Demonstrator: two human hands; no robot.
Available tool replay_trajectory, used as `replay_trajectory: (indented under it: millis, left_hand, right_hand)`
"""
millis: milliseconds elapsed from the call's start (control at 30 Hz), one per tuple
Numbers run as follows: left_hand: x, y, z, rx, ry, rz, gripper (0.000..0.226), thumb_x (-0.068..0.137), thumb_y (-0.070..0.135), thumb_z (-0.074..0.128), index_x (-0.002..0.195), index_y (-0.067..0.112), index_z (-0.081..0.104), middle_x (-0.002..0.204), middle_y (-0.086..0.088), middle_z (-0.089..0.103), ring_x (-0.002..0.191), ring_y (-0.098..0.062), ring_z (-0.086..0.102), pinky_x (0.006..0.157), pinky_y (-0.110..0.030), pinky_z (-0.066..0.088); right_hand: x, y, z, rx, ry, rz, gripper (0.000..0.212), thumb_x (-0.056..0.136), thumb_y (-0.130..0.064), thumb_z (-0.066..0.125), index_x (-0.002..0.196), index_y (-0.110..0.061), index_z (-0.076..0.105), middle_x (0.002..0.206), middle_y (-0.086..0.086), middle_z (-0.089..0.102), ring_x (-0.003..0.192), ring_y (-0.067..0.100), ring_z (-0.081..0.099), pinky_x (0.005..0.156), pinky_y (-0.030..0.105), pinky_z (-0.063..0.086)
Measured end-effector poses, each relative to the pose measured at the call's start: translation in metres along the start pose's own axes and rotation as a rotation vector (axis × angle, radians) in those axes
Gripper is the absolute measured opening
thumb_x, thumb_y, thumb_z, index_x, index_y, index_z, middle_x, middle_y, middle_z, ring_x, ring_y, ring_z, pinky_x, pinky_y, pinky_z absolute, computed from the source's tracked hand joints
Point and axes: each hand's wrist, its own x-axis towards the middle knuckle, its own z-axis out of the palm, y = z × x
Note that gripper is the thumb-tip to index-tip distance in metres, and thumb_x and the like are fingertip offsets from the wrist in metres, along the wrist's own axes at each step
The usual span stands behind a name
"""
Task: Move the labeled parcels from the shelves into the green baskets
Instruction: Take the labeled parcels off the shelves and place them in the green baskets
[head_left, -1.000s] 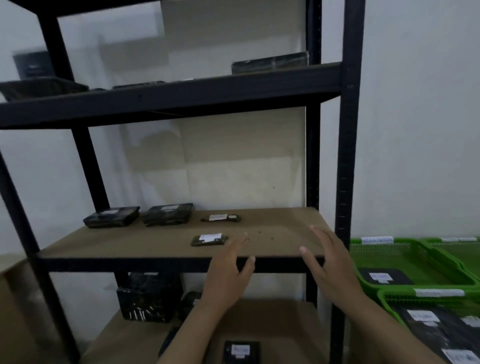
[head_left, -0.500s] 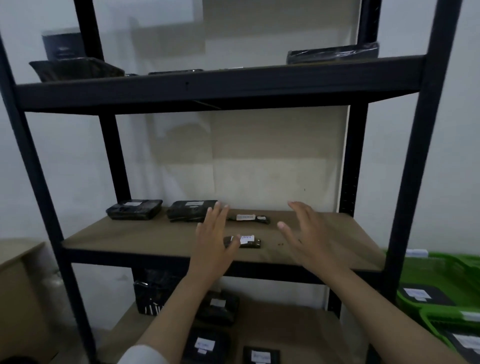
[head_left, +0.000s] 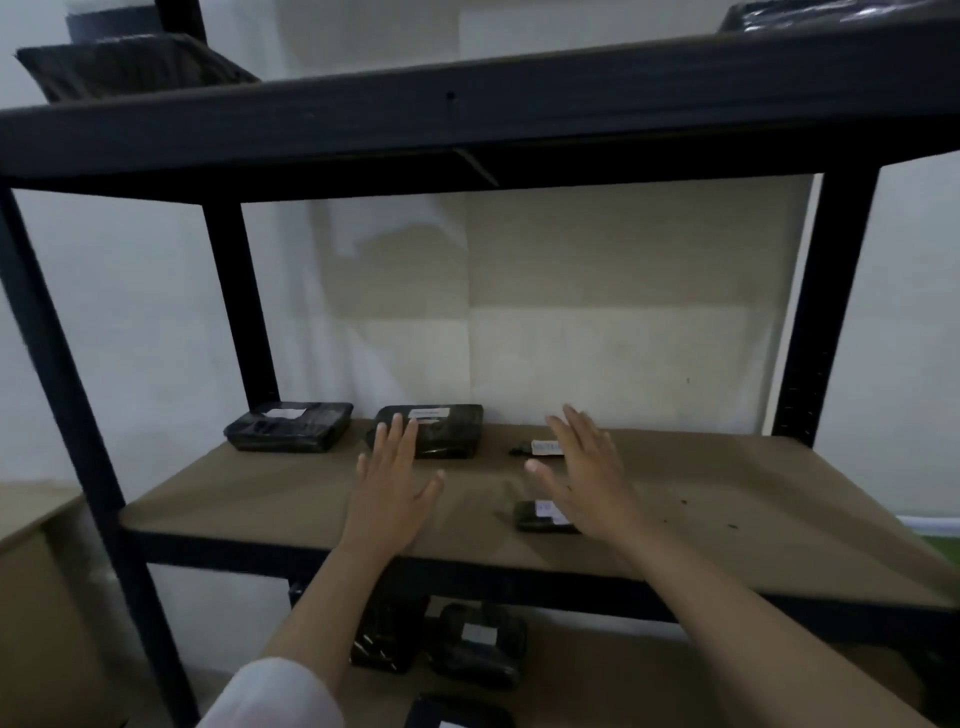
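Observation:
Several black parcels with white labels lie on the brown middle shelf (head_left: 291, 509). A large one (head_left: 288, 426) sits at the back left, another large one (head_left: 447, 428) beside it. A thin small parcel (head_left: 537, 448) lies further right, and a small flat one (head_left: 535, 517) lies nearer the front. My left hand (head_left: 397, 480) hovers open over the shelf, fingertips overlapping the second large parcel. My right hand (head_left: 584, 473) is open above the two small parcels, partly covering both. Neither hand holds anything. No green basket shows clearly.
A black metal rack frames the shelf, with posts (head_left: 239, 306) at left and right (head_left: 826, 312). The upper shelf (head_left: 467, 104) holds more black parcels (head_left: 124, 67). Wrapped parcels (head_left: 478, 644) lie on the lower shelf. A cardboard box (head_left: 36, 597) stands at left.
The view has closed in on the middle shelf and swung left, so the green baskets left the frame. Both open hands reached further in over the parcels.

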Motion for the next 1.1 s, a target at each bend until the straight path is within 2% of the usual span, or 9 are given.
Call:
replay_trajectory:
  millis: [267,467,600,700,767,867,933,1000,1100]
  left_hand:
    - [0.078,-0.075,0.006,-0.003,-0.041,0.061,0.069,0.096,0.041,0.037,0.148,0.017,-0.002,0.157,-0.001,-0.008,0.145,-0.017,-0.010,0.117,-0.037,-0.001]
    - [0.115,-0.097,0.019,-0.215,-0.102,-0.056,0.053,0.101,0.027,0.027,0.149,0.017,0.008,0.158,-0.004,0.002,0.144,-0.022,0.013,0.111,-0.033,0.025]
    - [0.129,-0.099,0.026,-0.235,-0.131,-0.091,0.053,0.100,0.017,0.031,0.148,0.010,0.010,0.155,-0.012,0.017,0.141,-0.026,0.023,0.108,-0.029,0.027]
    - [0.137,-0.103,0.025,-0.361,-0.135,-0.168,0.064,0.092,0.008,0.047,0.147,0.009,0.014,0.151,-0.016,0.025,0.139,-0.028,0.023,0.111,-0.030,0.022]
    - [0.137,-0.105,0.023,-0.487,-0.132,-0.235,0.069,0.087,0.005,0.054,0.146,0.008,0.018,0.148,-0.016,0.030,0.136,-0.030,0.029,0.111,-0.033,0.026]
    - [0.134,-0.105,0.020,-0.637,-0.154,-0.264,0.059,0.084,0.000,0.057,0.138,0.002,0.033,0.135,-0.017,0.047,0.124,-0.030,0.046,0.099,-0.030,0.037]
    - [0.133,-0.108,0.021,-0.648,-0.147,-0.248,0.051,0.081,0.000,0.059,0.128,0.011,0.043,0.124,-0.014,0.053,0.120,-0.031,0.049,0.096,-0.032,0.039]
    - [0.131,-0.109,0.022,-0.619,-0.125,-0.212,0.042,0.077,0.001,0.060,0.114,0.017,0.048,0.112,-0.007,0.053,0.118,-0.029,0.046,0.097,-0.036,0.041]
    - [0.125,-0.108,0.020,-0.618,-0.115,-0.189,0.048,0.077,0.000,0.059,0.122,0.011,0.048,0.105,-0.001,0.046,0.120,-0.029,0.042,0.100,-0.041,0.041]
  right_hand:
    - [0.086,-0.034,0.062,-0.022,-0.024,0.112,0.065,0.095,-0.050,0.034,0.149,-0.022,0.009,0.159,0.003,0.001,0.146,0.021,-0.002,0.119,0.038,0.002]
    - [0.130,-0.046,0.094,0.002,-0.089,0.271,0.066,0.095,-0.051,0.031,0.148,-0.018,0.012,0.157,0.005,0.014,0.145,0.023,0.011,0.118,0.037,0.014]
    - [0.151,-0.051,0.102,0.003,-0.153,0.390,0.067,0.095,-0.052,0.029,0.147,-0.013,0.016,0.154,0.008,0.022,0.142,0.027,0.019,0.116,0.041,0.020]
    - [0.154,-0.053,0.108,0.027,-0.186,0.439,0.068,0.094,-0.049,0.037,0.147,-0.010,0.018,0.152,0.011,0.026,0.139,0.029,0.026,0.114,0.041,0.025]
    - [0.152,-0.055,0.108,0.136,-0.137,0.465,0.071,0.092,-0.042,0.047,0.147,-0.009,0.016,0.151,0.012,0.027,0.137,0.029,0.030,0.113,0.039,0.028]
    - [0.147,-0.056,0.103,0.172,-0.090,0.466,0.085,0.088,-0.034,0.059,0.148,-0.010,0.004,0.151,0.015,0.020,0.138,0.030,0.027,0.111,0.036,0.027]
    - [0.143,-0.055,0.100,0.166,-0.075,0.457,0.094,0.084,-0.031,0.065,0.148,-0.010,-0.001,0.150,0.017,0.017,0.138,0.031,0.024,0.110,0.034,0.026]
    - [0.139,-0.054,0.100,0.201,-0.054,0.458,0.093,0.080,-0.029,0.070,0.147,-0.010,0.008,0.147,0.018,0.021,0.135,0.030,0.029,0.108,0.032,0.030]
    - [0.135,-0.053,0.100,0.260,0.003,0.449,0.074,0.074,-0.024,0.074,0.135,-0.014,0.033,0.134,0.014,0.038,0.123,0.027,0.040,0.097,0.028,0.037]
